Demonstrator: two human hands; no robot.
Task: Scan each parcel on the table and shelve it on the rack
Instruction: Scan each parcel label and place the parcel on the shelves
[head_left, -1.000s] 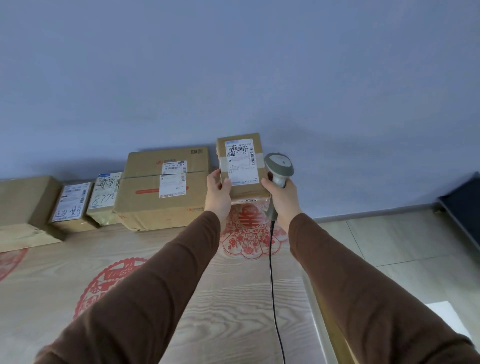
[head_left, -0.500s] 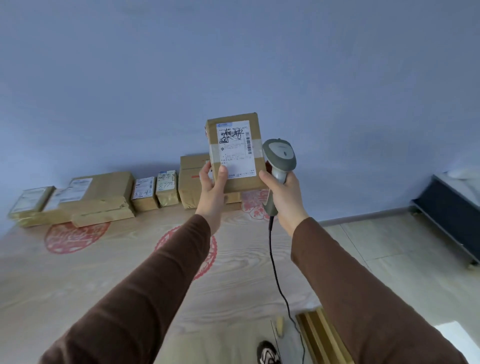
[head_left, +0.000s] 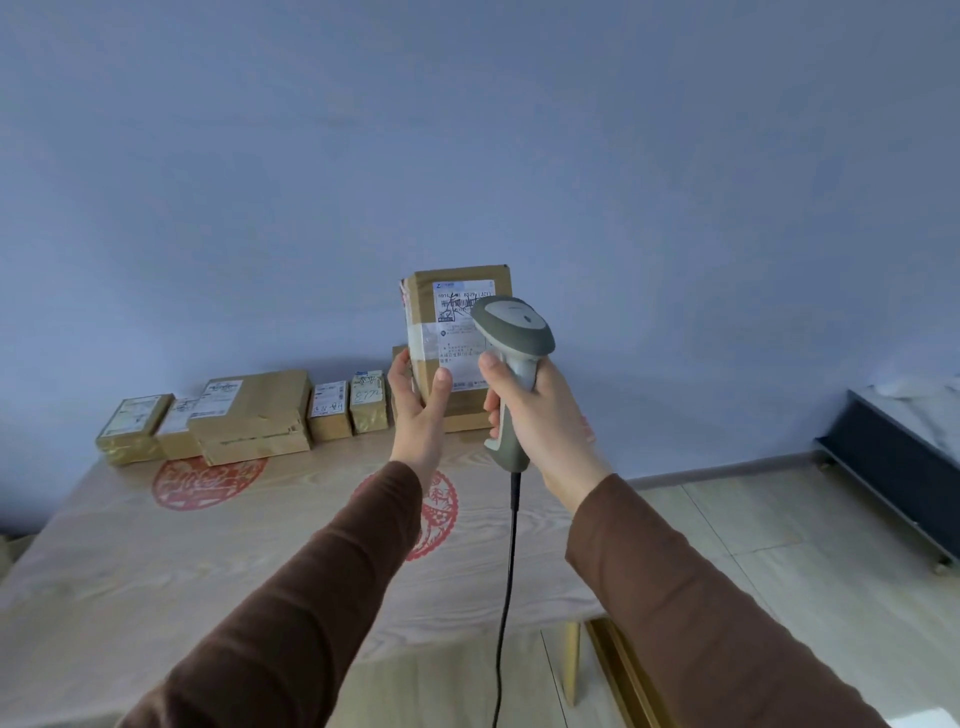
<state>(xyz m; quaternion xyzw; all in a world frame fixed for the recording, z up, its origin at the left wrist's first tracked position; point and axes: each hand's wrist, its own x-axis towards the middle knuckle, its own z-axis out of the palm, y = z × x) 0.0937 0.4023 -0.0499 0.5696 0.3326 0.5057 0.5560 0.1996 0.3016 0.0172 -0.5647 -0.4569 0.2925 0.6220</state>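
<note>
**Scanner now up against the label**

A second ago I had both hands on the parcel (head_left: 453, 332), my right hand (head_left: 540, 415) pinching its edge with the scanner (head_left: 511, 358) tucked alongside. Now that hand has let go of the box and brought the scanner round in front, so its head covers part of the label. My left hand (head_left: 420, 410) carries the parcel alone, by its lower left corner. I've also stepped back: more of the table (head_left: 156, 561) shows, and its near edge has come into view.

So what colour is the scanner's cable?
Black; the cable shows best in the head view.
</note>
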